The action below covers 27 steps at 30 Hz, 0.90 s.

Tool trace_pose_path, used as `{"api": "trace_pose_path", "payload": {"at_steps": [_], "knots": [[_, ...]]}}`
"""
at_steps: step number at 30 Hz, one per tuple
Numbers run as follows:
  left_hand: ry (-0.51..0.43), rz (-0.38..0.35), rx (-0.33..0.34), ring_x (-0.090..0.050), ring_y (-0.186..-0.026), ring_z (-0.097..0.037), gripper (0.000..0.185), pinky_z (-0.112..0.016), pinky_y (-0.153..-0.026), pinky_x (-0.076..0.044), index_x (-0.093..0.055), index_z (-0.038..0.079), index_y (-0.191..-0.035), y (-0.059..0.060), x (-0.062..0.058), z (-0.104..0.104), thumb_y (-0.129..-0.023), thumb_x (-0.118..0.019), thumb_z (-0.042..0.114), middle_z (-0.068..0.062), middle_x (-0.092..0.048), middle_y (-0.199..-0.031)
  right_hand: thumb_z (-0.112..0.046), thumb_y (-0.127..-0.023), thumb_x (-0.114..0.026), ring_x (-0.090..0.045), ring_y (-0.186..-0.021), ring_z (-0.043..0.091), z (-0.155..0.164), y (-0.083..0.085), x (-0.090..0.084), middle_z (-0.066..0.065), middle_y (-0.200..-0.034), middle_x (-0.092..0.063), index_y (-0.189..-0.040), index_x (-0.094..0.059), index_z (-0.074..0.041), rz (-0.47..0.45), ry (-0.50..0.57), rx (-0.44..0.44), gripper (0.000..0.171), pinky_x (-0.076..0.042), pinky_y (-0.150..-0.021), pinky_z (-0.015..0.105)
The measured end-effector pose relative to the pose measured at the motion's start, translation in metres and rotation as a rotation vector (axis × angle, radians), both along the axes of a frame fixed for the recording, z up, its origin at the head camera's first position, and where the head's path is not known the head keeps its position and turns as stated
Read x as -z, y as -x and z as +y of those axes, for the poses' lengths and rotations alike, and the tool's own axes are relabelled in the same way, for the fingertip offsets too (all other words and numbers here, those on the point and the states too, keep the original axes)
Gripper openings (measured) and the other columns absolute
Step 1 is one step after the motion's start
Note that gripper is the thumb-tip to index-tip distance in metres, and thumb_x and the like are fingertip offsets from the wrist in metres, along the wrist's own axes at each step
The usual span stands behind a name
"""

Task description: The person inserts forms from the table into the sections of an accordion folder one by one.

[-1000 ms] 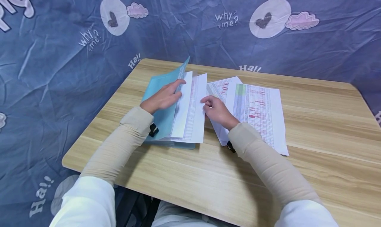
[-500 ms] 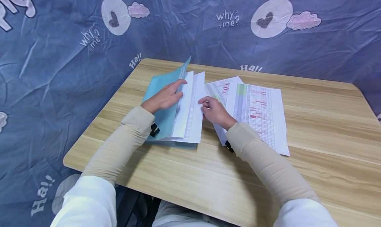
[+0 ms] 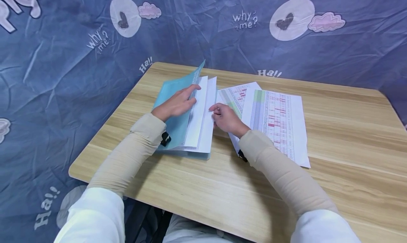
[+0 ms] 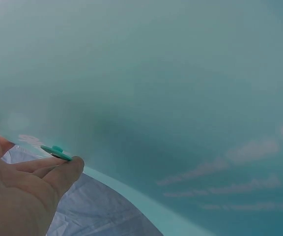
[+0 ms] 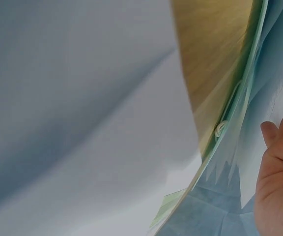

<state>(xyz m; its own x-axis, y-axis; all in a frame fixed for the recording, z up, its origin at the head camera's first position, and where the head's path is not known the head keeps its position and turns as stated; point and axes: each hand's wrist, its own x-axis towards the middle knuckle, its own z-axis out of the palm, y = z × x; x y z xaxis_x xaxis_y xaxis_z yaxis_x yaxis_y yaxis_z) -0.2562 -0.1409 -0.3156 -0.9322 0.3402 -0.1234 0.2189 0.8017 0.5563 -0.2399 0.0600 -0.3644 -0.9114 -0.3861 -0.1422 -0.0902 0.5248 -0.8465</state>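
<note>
We see the teal folder (image 3: 173,108) lying open on the left half of the wooden surface (image 3: 222,186), its cover flap lifted and leaning back. Our left hand (image 3: 176,103) rests flat on the inside of that flap with fingers straight, holding it open, fingertips reaching the edge of the white sheets (image 3: 201,115) tucked inside. In the left wrist view the translucent teal plastic (image 4: 181,98) fills nearly the whole picture, with a small teal snap button (image 4: 57,150) just above the fingers (image 4: 58,172). Our right hand (image 3: 224,117) has its fingers curled around the right edge of the sheets, pinching them where they stick out of the folder. The right wrist view shows the folder's edge (image 5: 230,123) against the wood, with white paper (image 5: 82,147) close to the lens. Just right of the hands, two printed tables (image 3: 273,119) with green and red cells lie overlapped on the surface, beside the folder
</note>
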Motion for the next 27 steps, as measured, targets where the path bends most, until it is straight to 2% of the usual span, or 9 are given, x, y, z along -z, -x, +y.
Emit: {"api": "trace_pose_path", "payload": {"at_steps": [5, 10, 15, 22, 27], "knots": [[-0.004, -0.011, -0.005, -0.033, -0.132, -0.022, 0.048, -0.047, -0.108, -0.028, -0.030, 0.021, -0.144, -0.001, 0.000, 0.000, -0.096, -0.035, 0.024, -0.003, -0.029, -0.152, -0.009, -0.097, -0.046, -0.066, -0.075, 0.030, -0.005, 0.001, -0.001, 0.010, -0.084, -0.058, -0.120, -0.052, -0.007, -0.008, 0.003, -0.009, 0.025, -0.046, -0.061, 0.028], [-0.001, 0.007, 0.003, -0.033, -0.133, -0.022, 0.048, -0.045, -0.107, -0.029, -0.030, 0.021, -0.144, -0.002, -0.001, 0.000, -0.096, -0.035, 0.023, -0.003, -0.030, -0.152, -0.010, -0.097, -0.045, -0.064, -0.073, 0.027, -0.008, 0.000, -0.002, 0.011, -0.083, -0.059, -0.121, -0.051, -0.007, -0.010, -0.014, -0.018, 0.024, -0.044, -0.060, 0.028], [0.001, 0.014, 0.009, -0.034, -0.133, -0.023, 0.048, -0.044, -0.107, -0.029, -0.030, 0.020, -0.144, -0.001, -0.001, 0.000, -0.096, -0.035, 0.024, -0.003, -0.031, -0.151, -0.009, -0.097, -0.045, -0.065, -0.071, 0.025, -0.009, 0.001, -0.002, 0.010, -0.090, -0.063, -0.123, -0.047, -0.008, -0.007, 0.000, -0.019, 0.026, -0.046, -0.062, 0.029], [-0.006, 0.014, 0.008, -0.034, -0.133, -0.023, 0.048, -0.044, -0.106, -0.030, -0.031, 0.021, -0.143, -0.002, -0.001, 0.000, -0.096, -0.035, 0.023, -0.003, -0.031, -0.151, -0.008, -0.097, -0.045, -0.065, -0.070, 0.026, -0.010, 0.002, -0.001, 0.009, -0.094, -0.065, -0.137, -0.038, -0.009, 0.004, 0.000, -0.035, 0.041, -0.047, -0.064, 0.028], [-0.008, 0.016, 0.012, -0.034, -0.134, -0.023, 0.048, -0.045, -0.106, -0.030, -0.031, 0.020, -0.144, -0.003, -0.001, 0.000, -0.096, -0.034, 0.024, -0.003, -0.031, -0.151, -0.009, -0.097, -0.045, -0.066, -0.069, 0.024, -0.012, 0.003, -0.001, 0.012, -0.101, -0.065, -0.149, -0.020, -0.011, 0.004, -0.014, -0.035, 0.058, -0.047, -0.067, 0.028]]}}
